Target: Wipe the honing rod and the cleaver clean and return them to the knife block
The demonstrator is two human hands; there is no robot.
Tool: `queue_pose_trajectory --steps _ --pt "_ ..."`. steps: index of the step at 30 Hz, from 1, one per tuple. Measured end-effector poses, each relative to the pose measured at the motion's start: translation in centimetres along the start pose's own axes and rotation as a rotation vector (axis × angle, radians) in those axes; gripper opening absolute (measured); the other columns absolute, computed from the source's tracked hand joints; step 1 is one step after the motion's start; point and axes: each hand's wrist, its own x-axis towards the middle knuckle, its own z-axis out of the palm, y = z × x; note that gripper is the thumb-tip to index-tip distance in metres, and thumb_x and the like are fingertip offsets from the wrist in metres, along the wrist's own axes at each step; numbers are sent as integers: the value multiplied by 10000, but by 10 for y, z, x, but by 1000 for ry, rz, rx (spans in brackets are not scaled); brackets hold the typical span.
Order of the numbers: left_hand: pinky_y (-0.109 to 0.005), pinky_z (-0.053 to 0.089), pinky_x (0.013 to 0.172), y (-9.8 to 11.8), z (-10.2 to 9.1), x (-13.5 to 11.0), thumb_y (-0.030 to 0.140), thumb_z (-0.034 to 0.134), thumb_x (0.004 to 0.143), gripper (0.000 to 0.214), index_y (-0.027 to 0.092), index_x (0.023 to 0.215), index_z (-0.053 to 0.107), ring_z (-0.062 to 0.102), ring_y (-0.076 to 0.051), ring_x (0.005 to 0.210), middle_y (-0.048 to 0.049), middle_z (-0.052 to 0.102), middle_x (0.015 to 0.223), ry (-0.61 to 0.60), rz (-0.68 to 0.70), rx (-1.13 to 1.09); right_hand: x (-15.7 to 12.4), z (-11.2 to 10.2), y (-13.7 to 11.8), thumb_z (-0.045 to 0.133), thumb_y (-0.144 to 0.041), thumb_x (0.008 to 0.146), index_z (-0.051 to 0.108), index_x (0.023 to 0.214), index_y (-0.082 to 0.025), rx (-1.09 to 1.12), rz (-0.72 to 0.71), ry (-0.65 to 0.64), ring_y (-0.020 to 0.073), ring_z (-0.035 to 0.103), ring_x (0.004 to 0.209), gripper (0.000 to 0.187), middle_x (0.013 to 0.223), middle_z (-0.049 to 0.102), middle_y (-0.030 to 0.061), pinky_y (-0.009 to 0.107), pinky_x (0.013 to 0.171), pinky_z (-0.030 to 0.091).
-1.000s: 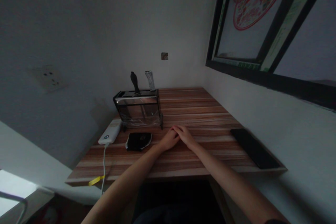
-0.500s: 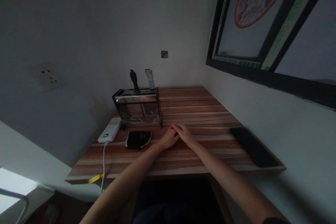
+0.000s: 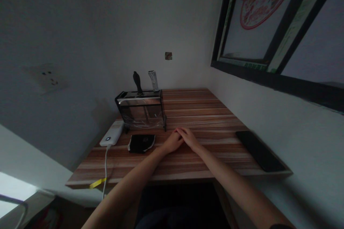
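Observation:
My left hand point(image 3: 172, 142) and my right hand point(image 3: 187, 137) rest together near the middle of the wood-grain table point(image 3: 193, 114). Their fingers overlap at the tips, the right ones lying over the left, and are closed with no object showing in them. Left of my left hand lies a small flat black item with a pale edge point(image 3: 141, 143), not touched. Behind it stands a knife holder with clear sides point(image 3: 142, 114). A black handle point(image 3: 137, 82) and a grey handle point(image 3: 153, 79) stick up from its top.
A white power bank point(image 3: 113, 134) sits at the left edge, its white cable point(image 3: 106, 164) hanging over the front past a yellow tag point(image 3: 98, 183). A black phone-like slab point(image 3: 259, 151) lies at the right. Walls border the table; a dark-framed window point(image 3: 258, 66) is at upper right.

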Motion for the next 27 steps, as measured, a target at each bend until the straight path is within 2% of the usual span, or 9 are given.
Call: queue_pose_trajectory --steps 8,17,27 --pt "-405 419 1016 -1 1 0 93 512 837 278 85 1062 673 575 -264 1130 -149 676 1146 6 -13 6 0 0 0 481 -495 834 721 811 -200 -7 8 -1 238 647 917 381 868 731 71 378 907 450" --pt "-396 423 1009 -2 2 0 105 517 834 260 120 1031 686 586 -247 1095 -113 692 1117 8 -13 -3 -1 -1 0 479 -501 832 712 816 -191 -7 14 -9 241 649 920 388 886 731 75 378 911 446" --pt "-404 415 1015 0 0 -1 95 501 839 264 115 1025 688 568 -254 1126 -123 687 1123 2 -9 -7 0 -2 -2 481 -493 840 721 798 -203 -17 12 -14 235 649 902 379 872 737 64 367 892 459"
